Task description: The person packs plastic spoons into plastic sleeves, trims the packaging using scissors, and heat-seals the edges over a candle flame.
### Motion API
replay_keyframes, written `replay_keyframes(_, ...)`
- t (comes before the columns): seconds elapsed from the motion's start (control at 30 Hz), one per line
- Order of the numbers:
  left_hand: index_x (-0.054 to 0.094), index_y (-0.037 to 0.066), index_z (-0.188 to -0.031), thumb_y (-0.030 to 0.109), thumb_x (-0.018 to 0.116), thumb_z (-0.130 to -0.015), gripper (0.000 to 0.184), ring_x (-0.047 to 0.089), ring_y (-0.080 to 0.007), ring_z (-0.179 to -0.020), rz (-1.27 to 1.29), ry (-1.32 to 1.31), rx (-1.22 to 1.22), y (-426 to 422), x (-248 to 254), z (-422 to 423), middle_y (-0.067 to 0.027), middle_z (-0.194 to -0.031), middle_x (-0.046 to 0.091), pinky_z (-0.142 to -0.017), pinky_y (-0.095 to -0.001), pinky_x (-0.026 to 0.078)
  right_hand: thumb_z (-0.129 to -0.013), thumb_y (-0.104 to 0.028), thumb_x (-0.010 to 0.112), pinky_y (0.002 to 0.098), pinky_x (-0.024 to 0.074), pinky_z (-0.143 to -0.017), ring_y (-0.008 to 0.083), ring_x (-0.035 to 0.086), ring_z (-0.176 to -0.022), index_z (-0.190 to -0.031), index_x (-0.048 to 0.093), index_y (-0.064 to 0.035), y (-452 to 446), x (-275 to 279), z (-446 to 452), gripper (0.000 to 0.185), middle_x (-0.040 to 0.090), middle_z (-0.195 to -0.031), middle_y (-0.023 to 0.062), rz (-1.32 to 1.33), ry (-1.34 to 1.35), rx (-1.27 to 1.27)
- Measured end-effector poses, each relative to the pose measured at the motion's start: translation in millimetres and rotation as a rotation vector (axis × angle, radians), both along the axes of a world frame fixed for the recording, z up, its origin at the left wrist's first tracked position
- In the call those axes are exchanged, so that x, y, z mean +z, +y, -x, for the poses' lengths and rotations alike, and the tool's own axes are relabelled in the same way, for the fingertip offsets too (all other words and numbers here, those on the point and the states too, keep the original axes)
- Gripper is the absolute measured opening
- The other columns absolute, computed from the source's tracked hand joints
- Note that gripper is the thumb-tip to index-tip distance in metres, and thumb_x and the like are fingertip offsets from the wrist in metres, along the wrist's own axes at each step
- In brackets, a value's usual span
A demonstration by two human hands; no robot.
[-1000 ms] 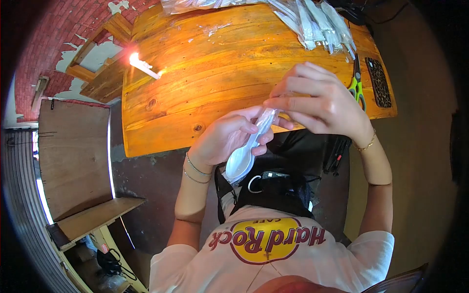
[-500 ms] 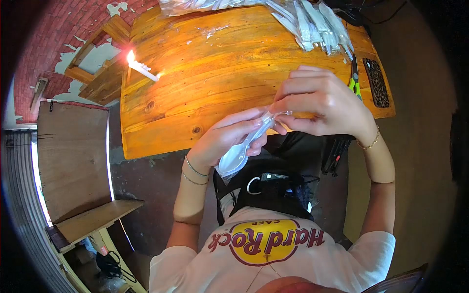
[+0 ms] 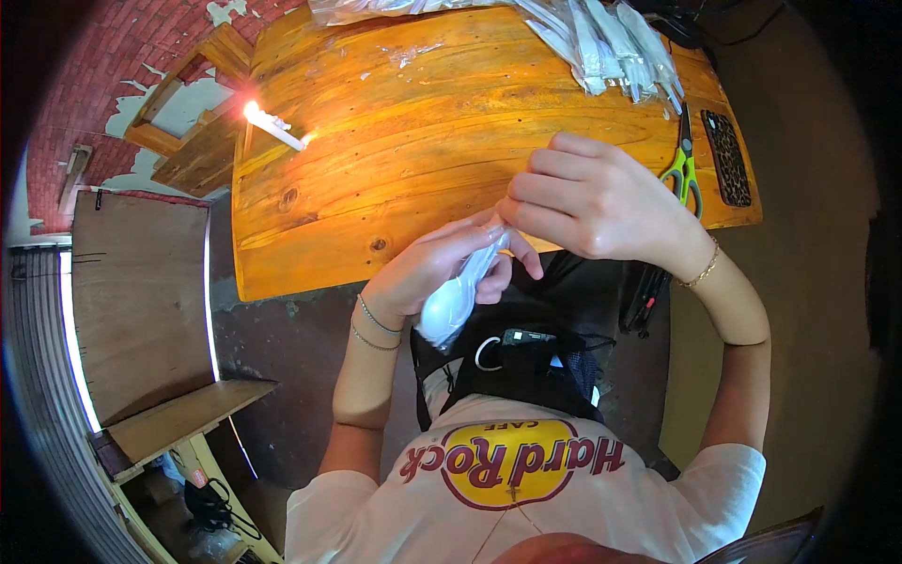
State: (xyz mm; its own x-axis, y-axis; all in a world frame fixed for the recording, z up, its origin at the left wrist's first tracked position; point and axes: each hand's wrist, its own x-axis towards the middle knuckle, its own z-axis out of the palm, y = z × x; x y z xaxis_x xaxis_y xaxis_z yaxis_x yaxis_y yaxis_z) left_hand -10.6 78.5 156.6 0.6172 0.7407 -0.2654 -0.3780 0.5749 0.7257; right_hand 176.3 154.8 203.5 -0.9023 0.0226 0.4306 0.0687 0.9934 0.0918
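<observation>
A white plastic spoon [image 3: 449, 308] in a clear plastic sleeve hangs bowl-down below the table's near edge. My left hand [image 3: 437, 263] is closed around its handle, with the thumb along the top. At the upper end of the sleeve, my right hand [image 3: 578, 202] pinches the plastic between curled fingers; its exact fingertip grip is partly hidden. Both hands meet near the handle's end, over my lap.
On the wooden table [image 3: 376, 122] a lit white candle [image 3: 274, 126] leans at the left. Several wrapped utensils [image 3: 611, 52] lie at the back right. Scissors with green handles [image 3: 684, 169] and a leopard-print phone [image 3: 723, 160] rest along the right edge.
My right hand has moved slightly left and curled tighter at the sleeve's end. The spoon's bowl has turned a little, and the scissors' green handles now show more.
</observation>
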Motion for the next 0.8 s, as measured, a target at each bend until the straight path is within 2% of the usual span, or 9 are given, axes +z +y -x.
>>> replay_keyframes(0.1, 0.048, -0.002, -0.108, 0.032, 0.033, -0.095, 0.039, 0.047, -0.0102, -0.053, 0.066, -0.046, -0.033, -5, 6, 0, -0.0088, -0.072, 0.05, -0.051, -0.0214, 0.04, -0.062, -0.013, 0.061, 0.0281, 0.0427, -0.061, 0.018, 0.053, -0.069, -0.081, 0.058, -0.0037, 4, -7, 0, 0.021, 0.053, -0.076, 0.0037, 0.008, 0.07, 0.001)
replay_keyframes(0.2, 0.045, 0.0, -0.097, 0.04, 0.031, -0.093, 0.043, 0.041, -0.0095, -0.04, 0.215, -0.092, -0.047, -4, 6, 4, -0.0039, -0.059, 0.042, -0.037, -0.0199, 0.034, -0.062, -0.014, 0.061, 0.0273, 0.0425, -0.06, 0.0173, 0.053, -0.068, -0.085, 0.059, -0.0028, 5, -9, -1, 0.026, 0.052, -0.074, 0.0036, -0.005, 0.054, 0.02)
replay_keyframes(0.3, 0.046, 0.002, -0.078, 0.041, 0.029, -0.093, 0.046, 0.038, -0.0085, -0.034, 0.232, 0.013, -0.043, -5, 10, 0, -0.0008, -0.054, 0.037, -0.03, -0.019, 0.03, -0.063, -0.014, 0.063, 0.0266, 0.0423, -0.058, 0.0161, 0.052, -0.065, -0.088, 0.061, -0.002, 7, -13, 0, 0.027, 0.052, -0.074, 0.0036, -0.133, 0.101, 0.071)
replay_keyframes(0.4, 0.042, 0.005, -0.062, 0.04, 0.028, -0.094, 0.049, 0.037, -0.0071, -0.034, 0.198, 0.007, -0.112, -5, 4, -2, 0.0001, -0.05, 0.035, -0.028, -0.0169, 0.029, -0.064, -0.013, 0.064, 0.0261, 0.0425, -0.057, 0.0147, 0.051, -0.063, -0.088, 0.062, -0.002, 11, -17, 3, 0.027, 0.053, -0.075, 0.004, -0.246, 0.238, 0.159)
replay_keyframes(0.5, 0.034, 0.009, -0.054, 0.039, 0.028, -0.095, 0.051, 0.035, -0.0067, -0.032, 0.117, 0.004, -0.169, -6, -3, 1, 0.0008, -0.047, 0.033, -0.026, -0.0163, 0.03, -0.063, -0.015, 0.06, 0.0264, 0.0413, -0.058, 0.0147, 0.05, -0.064, -0.082, 0.059, -0.0021, 14, -18, 1, 0.023, 0.052, -0.076, 0.0039, -0.295, 0.279, 0.213)
replay_keyframes(0.6, 0.046, 0.001, -0.066, 0.039, 0.028, -0.095, 0.051, 0.035, -0.0068, -0.032, 0.179, 0.026, -0.067, -6, -1, -2, 0.0006, -0.049, 0.034, -0.026, -0.016, 0.03, -0.063, -0.016, 0.06, 0.0268, 0.0412, -0.058, 0.0152, 0.049, -0.064, -0.077, 0.058, -0.0021, 14, -18, -1, 0.02, 0.052, -0.076, 0.004, -0.318, 0.295, 0.24)
replay_keyframes(0.7, 0.051, -0.006, -0.092, 0.038, 0.03, -0.095, 0.049, 0.035, -0.0067, -0.033, 0.171, 0.004, -0.059, -8, -1, -5, 0.0004, -0.051, 0.035, -0.027, -0.0163, 0.03, -0.063, -0.018, 0.061, 0.0279, 0.0412, -0.059, 0.0156, 0.049, -0.063, -0.075, 0.056, -0.0028, 15, -19, -1, 0.02, 0.051, -0.074, 0.0041, -0.285, 0.269, 0.208)
replay_keyframes(0.8, 0.045, -0.007, -0.112, 0.037, 0.034, -0.095, 0.049, 0.035, -0.0063, -0.033, 0.043, 0.036, -0.084, -10, -1, -5, 0.0008, -0.053, 0.035, -0.028, -0.0167, 0.031, -0.065, -0.02, 0.063, 0.0287, 0.0412, -0.061, 0.0163, 0.049, -0.062, -0.072, 0.055, -0.0042, 15, -22, -2, 0.019, 0.049, -0.072, 0.0036, -0.183, 0.277, 0.166)
